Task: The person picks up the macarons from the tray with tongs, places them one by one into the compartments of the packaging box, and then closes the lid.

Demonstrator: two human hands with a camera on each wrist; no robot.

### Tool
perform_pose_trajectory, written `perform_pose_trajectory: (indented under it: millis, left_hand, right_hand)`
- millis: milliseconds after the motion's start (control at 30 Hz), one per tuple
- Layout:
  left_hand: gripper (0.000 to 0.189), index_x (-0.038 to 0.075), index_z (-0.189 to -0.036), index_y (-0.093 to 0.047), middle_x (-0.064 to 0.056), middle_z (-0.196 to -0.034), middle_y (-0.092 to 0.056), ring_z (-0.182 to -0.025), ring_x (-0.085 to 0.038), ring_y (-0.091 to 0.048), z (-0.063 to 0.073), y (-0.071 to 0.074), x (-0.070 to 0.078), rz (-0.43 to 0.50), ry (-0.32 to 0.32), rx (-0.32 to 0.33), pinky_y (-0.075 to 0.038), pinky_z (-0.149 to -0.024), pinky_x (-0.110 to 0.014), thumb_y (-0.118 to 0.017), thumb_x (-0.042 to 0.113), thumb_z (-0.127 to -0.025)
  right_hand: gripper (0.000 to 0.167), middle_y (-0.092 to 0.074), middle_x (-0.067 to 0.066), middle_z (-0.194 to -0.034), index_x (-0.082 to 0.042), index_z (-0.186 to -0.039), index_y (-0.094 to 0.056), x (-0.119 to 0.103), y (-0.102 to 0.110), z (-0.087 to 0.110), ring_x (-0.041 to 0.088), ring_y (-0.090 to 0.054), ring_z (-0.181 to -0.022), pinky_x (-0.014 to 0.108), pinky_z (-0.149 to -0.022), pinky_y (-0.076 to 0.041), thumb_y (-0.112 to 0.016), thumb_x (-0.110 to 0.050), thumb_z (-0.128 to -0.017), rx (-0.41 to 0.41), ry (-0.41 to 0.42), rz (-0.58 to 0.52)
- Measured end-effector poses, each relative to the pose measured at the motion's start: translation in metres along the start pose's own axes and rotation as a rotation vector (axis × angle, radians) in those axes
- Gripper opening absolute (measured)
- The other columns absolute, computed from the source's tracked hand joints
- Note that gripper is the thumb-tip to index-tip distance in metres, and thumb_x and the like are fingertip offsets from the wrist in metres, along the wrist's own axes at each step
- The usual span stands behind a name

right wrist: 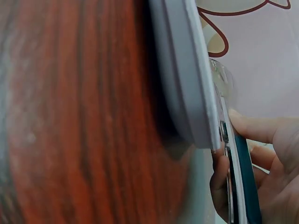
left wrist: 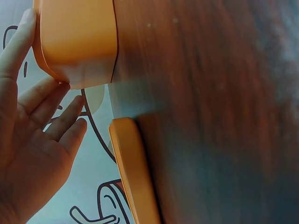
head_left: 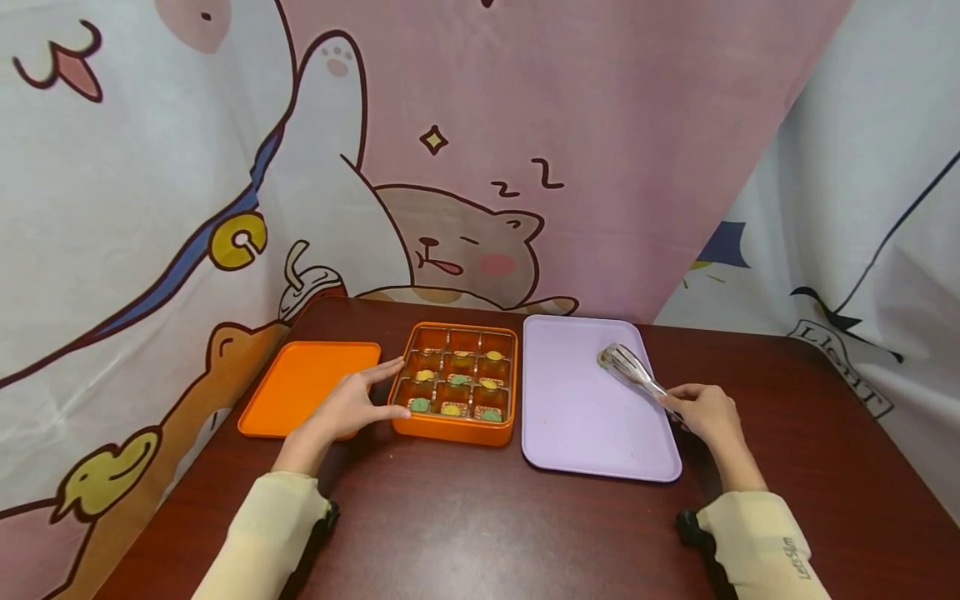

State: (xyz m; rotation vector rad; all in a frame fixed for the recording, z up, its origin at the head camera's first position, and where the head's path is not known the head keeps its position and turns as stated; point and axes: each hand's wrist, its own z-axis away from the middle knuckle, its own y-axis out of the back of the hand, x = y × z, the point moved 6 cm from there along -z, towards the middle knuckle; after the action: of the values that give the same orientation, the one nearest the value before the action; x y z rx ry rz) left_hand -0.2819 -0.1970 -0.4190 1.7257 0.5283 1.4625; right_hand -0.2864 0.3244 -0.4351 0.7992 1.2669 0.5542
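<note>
My left hand (head_left: 347,408) touches the left side and front left corner of an orange box (head_left: 453,431), thumb and fingers extended. In the left wrist view the thumb lies by the rim of the box (left wrist: 79,42) and the fingertips reach its side. Inside the box a clear divider makes several compartments, with small yellow and green pieces in them. My right hand (head_left: 703,410) grips metal tongs (head_left: 633,368) by the handle, their head over the lilac tray (head_left: 585,417). In the right wrist view the thumb and fingers pinch the tongs (right wrist: 247,182), partly hidden by the tray's edge.
A flat orange lid (head_left: 311,383) lies left of the box. The lilac tray stands close to the box's right side. A printed cartoon curtain (head_left: 600,167) hangs behind the dark wooden table (head_left: 480,525).
</note>
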Motion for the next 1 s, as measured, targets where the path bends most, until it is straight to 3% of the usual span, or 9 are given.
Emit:
perform_pose_trajectory:
  millis: [300, 500, 767, 1000]
  left_hand:
    - [0.094, 0.015, -0.153, -0.042, -0.005, -0.160, -0.039, -0.146, -0.039, -0.036, -0.001, 0.001, 0.001, 0.003, -0.004, 0.008, -0.034, -0.114, -0.061, -0.080, 0.054, -0.076]
    - [0.094, 0.015, -0.153, -0.042, -0.006, -0.159, -0.040, -0.145, -0.039, -0.038, 0.002, -0.001, 0.000, -0.007, -0.001, 0.007, -0.035, -0.114, -0.061, -0.080, 0.054, -0.076]
    - [0.094, 0.013, -0.152, -0.043, -0.008, -0.158, -0.041, -0.144, -0.039, -0.039, 0.001, -0.001, 0.002, -0.007, -0.026, 0.013, -0.035, -0.114, -0.060, -0.080, 0.053, -0.076]
    - [0.093, 0.014, -0.152, -0.043, -0.008, -0.158, -0.042, -0.144, -0.038, -0.040, 0.002, 0.000, 0.001, -0.015, -0.027, 0.026, -0.036, -0.114, -0.060, -0.080, 0.053, -0.077]
  right_hand:
    - [0.039, -0.070, 0.010, -0.073, 0.005, -0.114, -0.070, -0.002, 0.004, 0.001, 0.016, -0.061, -0.061, 0.029, -0.054, -0.042, -0.066, -0.030, -0.095, 0.036, 0.024, 0.040]
    - [0.037, -0.072, 0.010, -0.073, 0.005, -0.111, -0.071, -0.012, 0.001, 0.008, 0.013, -0.062, -0.059, 0.029, -0.054, -0.046, -0.068, -0.028, -0.094, 0.048, 0.075, 0.014]
    - [0.030, -0.069, 0.004, -0.067, 0.001, -0.104, -0.075, -0.054, -0.003, 0.013, 0.011, -0.056, -0.057, 0.027, -0.051, -0.042, -0.073, -0.025, -0.089, 0.105, 0.187, -0.004]
    - [0.021, -0.069, 0.005, -0.068, -0.003, -0.097, -0.077, -0.102, -0.023, 0.013, 0.007, -0.057, -0.055, 0.024, -0.050, -0.042, -0.073, -0.022, -0.090, 0.066, 0.304, -0.047]
